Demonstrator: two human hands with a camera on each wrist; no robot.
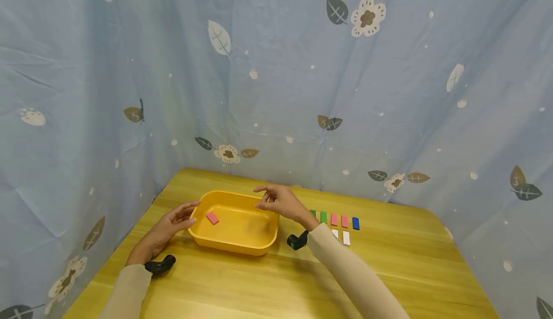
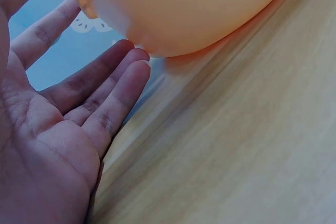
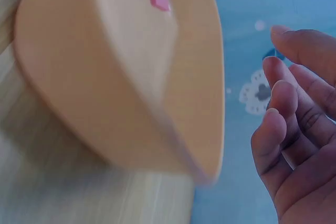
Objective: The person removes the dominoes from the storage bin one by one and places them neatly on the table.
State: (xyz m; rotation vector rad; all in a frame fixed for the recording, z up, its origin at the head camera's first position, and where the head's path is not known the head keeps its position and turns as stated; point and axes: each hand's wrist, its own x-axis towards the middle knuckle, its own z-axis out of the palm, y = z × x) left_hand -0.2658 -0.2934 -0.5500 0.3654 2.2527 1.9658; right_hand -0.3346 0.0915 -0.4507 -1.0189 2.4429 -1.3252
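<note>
A yellow plastic tub (image 1: 233, 248) stands on the wooden table, with one pink block (image 1: 212, 218) lying inside near its left end. My left hand (image 1: 174, 220) is at the tub's left end, its fingertips right at the rim. In the left wrist view its fingers (image 2: 118, 95) extend loosely beside the outer wall. Over the tub's right back corner hovers my right hand (image 1: 281, 202). The right wrist view shows its fingers (image 3: 270, 135) loosely bent, thumb apart, with nothing between them.
Right of the tub lie small blocks in two rows: green (image 1: 323, 217), pink (image 1: 344, 221), blue (image 1: 355, 223) and white (image 1: 346, 238). The right forearm partly covers them. A patterned blue curtain (image 1: 285, 93) hangs behind the wooden table (image 1: 216, 290). Black devices (image 1: 161, 265) sit at both wrists.
</note>
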